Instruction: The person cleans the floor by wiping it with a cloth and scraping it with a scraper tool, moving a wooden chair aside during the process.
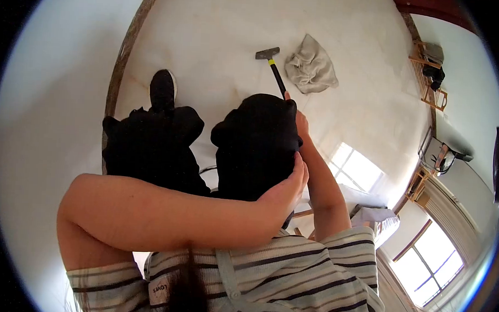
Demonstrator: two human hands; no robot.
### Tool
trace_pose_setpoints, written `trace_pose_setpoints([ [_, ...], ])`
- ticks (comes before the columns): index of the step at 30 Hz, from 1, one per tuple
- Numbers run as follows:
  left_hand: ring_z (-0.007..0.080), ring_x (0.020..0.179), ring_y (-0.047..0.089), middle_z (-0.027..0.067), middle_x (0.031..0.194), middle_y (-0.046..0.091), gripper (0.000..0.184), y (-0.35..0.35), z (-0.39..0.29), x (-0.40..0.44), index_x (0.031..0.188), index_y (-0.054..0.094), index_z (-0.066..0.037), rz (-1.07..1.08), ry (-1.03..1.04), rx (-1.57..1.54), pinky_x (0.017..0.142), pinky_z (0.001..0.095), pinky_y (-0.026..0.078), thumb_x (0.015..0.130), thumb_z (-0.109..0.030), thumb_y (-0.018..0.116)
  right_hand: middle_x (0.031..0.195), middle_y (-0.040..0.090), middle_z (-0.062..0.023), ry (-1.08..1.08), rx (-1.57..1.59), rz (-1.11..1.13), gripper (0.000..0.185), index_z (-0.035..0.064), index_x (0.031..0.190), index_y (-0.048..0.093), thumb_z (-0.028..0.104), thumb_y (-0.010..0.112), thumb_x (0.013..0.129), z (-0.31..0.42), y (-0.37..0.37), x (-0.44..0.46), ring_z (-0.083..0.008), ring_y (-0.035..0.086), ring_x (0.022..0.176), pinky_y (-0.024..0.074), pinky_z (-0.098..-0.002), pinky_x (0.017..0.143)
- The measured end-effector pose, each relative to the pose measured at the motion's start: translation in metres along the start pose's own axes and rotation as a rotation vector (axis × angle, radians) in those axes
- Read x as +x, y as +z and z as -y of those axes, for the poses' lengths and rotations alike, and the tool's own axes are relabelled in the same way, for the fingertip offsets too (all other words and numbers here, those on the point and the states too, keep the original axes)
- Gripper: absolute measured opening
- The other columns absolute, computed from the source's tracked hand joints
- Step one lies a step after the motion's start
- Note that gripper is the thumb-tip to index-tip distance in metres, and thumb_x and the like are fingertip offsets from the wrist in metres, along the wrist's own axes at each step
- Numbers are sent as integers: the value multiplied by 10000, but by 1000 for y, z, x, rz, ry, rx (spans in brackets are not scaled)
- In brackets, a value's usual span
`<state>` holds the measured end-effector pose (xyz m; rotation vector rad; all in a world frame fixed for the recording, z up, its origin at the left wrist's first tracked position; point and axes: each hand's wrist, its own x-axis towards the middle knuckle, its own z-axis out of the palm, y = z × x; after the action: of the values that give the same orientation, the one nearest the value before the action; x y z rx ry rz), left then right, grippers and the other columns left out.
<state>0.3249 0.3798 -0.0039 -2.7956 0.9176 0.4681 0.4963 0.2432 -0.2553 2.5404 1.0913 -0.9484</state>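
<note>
A scraper (275,71) with a wide flat head and a black handle with a yellow-green band reaches out over the pale floor. My right hand (298,120) is closed round the lower end of its handle, partly hidden behind my knee. Just right of the scraper head, a crumpled grey-beige cloth (311,66) lies on the floor. My left arm crosses my lap, and my left hand (288,185) rests against the side of my black-clothed right leg, its fingers partly hidden.
A dark shoe (163,90) stands on the floor (221,34) at the left, near the wall's dark skirting. Wooden chairs (426,66) with dark items line the right wall. A bright window (428,263) is at the lower right.
</note>
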Motion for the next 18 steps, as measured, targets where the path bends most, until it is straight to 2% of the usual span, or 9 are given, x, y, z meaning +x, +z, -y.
trace_pose_setpoints([
  [1,332,1209,396,142,1261,480,499,1,1,2,1266,471,-27,-17,-11,-26,995,548,316,868,-323,421,798,632,-186,-9,22,-31,610,236,1435,161,226,455,901,3,-4,7,-358,629,738,494,-467,651],
  [2,328,1208,397,144,1258,483,500,2,3,3,1260,477,-25,-36,-26,-58,993,544,319,862,-324,428,815,634,-188,25,-23,38,621,230,1427,179,214,476,882,-18,42,22,-369,628,757,486,-481,650],
  [3,328,1208,397,144,1258,483,500,2,5,2,1260,477,-25,-38,-40,-57,993,544,319,862,-324,428,814,634,-188,23,-17,54,621,229,1427,179,214,476,882,-19,47,15,-369,628,757,486,-482,650],
  [6,329,1192,416,151,1244,496,504,7,7,3,1251,486,-20,-77,-41,-115,989,541,325,853,-326,437,813,634,-189,30,-38,91,618,229,1427,179,216,474,884,-1,20,-24,-370,627,756,485,-482,650],
  [14,337,1174,436,133,1235,516,488,5,8,10,1205,540,-37,-99,-14,-120,965,547,350,828,-341,483,809,634,-191,23,-30,35,612,228,1427,178,220,469,888,6,6,-21,-373,626,753,484,-484,648],
  [18,338,1180,431,131,1235,517,481,5,10,8,1216,535,-45,-67,-96,-174,967,545,347,833,-332,482,807,633,-192,45,-59,93,609,227,1427,178,222,467,890,5,9,-43,-374,626,752,483,-485,647],
])
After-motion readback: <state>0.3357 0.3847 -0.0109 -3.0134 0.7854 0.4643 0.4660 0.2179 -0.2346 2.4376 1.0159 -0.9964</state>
